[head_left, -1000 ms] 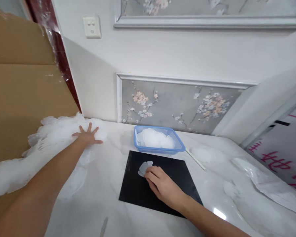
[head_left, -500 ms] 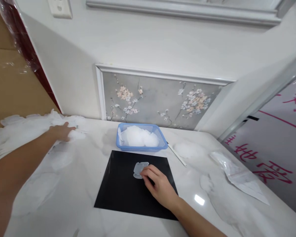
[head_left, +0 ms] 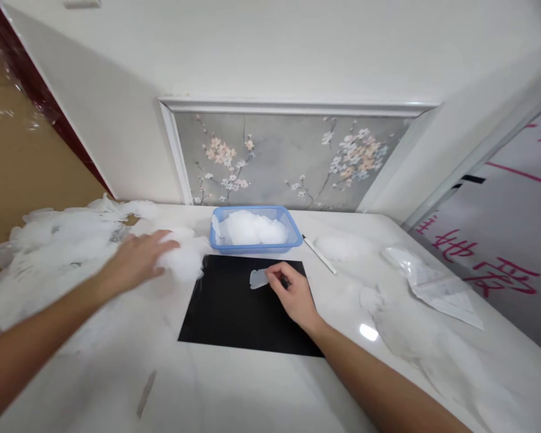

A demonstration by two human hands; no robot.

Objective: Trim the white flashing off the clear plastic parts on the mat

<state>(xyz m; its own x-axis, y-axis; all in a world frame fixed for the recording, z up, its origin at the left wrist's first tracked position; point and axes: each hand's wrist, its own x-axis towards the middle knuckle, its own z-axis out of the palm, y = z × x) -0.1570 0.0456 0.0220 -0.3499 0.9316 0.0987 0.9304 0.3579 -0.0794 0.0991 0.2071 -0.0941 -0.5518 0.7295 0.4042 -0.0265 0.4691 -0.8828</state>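
Note:
My right hand (head_left: 293, 294) pinches the edge of a small, thin, translucent white piece (head_left: 258, 278) with scalloped edges, over a black sheet (head_left: 243, 319). My left hand (head_left: 139, 258) is closed on a loose clump of similar white translucent pieces (head_left: 183, 257), just left of the sheet's far corner. Motion blurs the clump, and some of the left fingers are hidden behind it. Behind the sheet stands a blue plastic basket (head_left: 256, 248) with more white pieces (head_left: 252, 228) inside.
A large heap of white translucent pieces (head_left: 67, 240) spreads over the left of the marbled table (head_left: 234, 391). A white pen-like tool (head_left: 320, 255) lies right of the basket. Further right is a clear plastic bag (head_left: 437, 291). A wall with a floral panel (head_left: 279, 162) bounds the back.
My left hand has come from the heap toward the black sheet, bringing a clump of white pieces. My right hand has lifted or tilted its piece. The camera view has shifted.

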